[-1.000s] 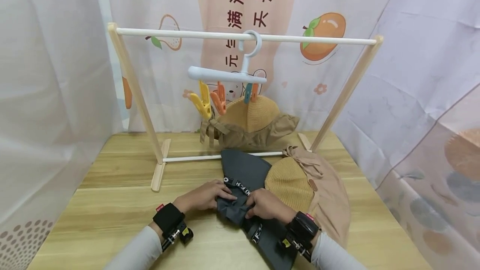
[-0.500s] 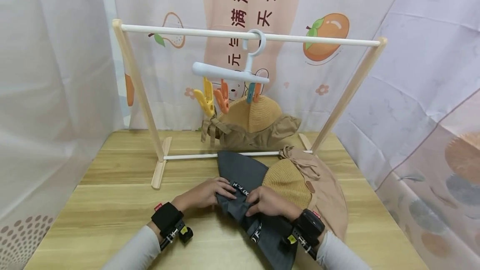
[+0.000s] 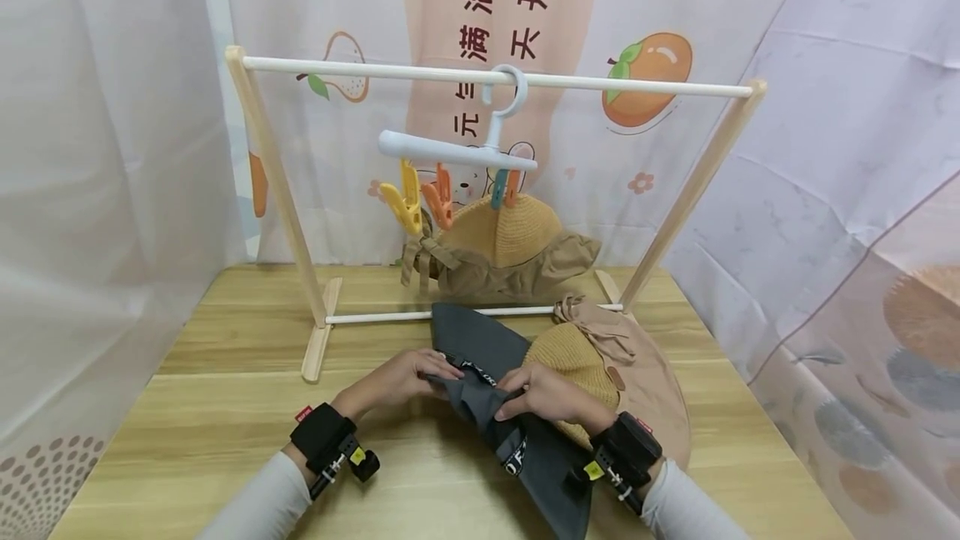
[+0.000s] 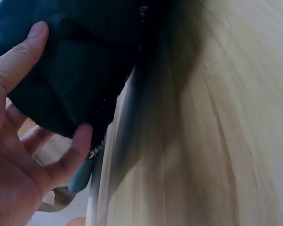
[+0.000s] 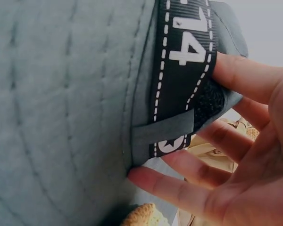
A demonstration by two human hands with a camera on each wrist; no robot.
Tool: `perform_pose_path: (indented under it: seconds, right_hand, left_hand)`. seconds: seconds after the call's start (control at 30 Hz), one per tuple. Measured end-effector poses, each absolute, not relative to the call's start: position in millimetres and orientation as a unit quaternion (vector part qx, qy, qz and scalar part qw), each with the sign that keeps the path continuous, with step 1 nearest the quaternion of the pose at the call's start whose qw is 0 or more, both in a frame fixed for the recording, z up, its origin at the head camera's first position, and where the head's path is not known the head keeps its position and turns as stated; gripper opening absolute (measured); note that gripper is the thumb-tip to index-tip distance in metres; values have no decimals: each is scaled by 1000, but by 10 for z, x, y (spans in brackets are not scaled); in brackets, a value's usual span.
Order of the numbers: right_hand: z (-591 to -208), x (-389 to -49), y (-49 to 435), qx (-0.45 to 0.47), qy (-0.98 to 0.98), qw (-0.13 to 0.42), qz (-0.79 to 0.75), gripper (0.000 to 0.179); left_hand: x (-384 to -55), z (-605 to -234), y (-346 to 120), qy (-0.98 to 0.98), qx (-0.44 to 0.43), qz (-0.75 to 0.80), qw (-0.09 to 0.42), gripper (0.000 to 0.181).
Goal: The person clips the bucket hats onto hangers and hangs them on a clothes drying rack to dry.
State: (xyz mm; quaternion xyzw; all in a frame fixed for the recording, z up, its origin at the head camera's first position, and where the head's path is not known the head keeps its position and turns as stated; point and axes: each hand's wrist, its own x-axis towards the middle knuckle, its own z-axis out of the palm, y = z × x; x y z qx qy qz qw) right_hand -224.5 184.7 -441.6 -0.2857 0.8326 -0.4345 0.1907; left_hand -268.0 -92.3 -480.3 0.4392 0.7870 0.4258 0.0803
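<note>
A dark grey sun hat point(image 3: 476, 333) lies over the table, its crown bunched between my hands. Around it runs a black band point(image 5: 184, 70) with white lettering, large in the right wrist view. My left hand point(image 3: 405, 377) pinches the crown's left side; the left wrist view shows the thumb on the cloth point(image 4: 80, 70) and fingers beneath. With thumb and fingers my right hand point(image 3: 546, 392) holds the crown's other side, by the band. A straw hat with a wide beige brim point(image 3: 652, 394) lies close by, partly covered by my right forearm.
Behind stands a wooden rack point(image 3: 281, 190) with a white top rail point(image 3: 360, 70). A pale blue hanger point(image 3: 442, 148) hangs there, bearing yellow point(image 3: 405, 200), orange and teal clips. Behind its base another straw hat point(image 3: 517, 227) with a brown brim sits at the table's back edge.
The grey hat's crown has gone from crumpled to more spread out and slightly raised. My left hand has shifted a little up and left with its edge; my right hand keeps its hold.
</note>
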Motion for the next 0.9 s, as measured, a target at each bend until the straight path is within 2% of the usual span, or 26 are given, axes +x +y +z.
perform_pose_path:
  seconds: [0.13,0.37,0.67,0.9]
  right_hand:
    - [-4401,-2234,1860,-276,825,198,-452,12]
    - [-4360,-2241,1908,-273,811,208,-473,12]
    - [-4310,-2232,1942,-274,801,210,-490,15]
    - [-4215,-2209,1930,-271,802,200,-494,14]
  left_hand:
    - [-2655,-4788,-885,766,435,465,87,29]
    - [-2607,-4719,-815,753,378,527,115,25]
    - [-2597,-4616,-726,724,389,564,84,21]
    - [-2571,-4511,-675,723,353,591,54,18]
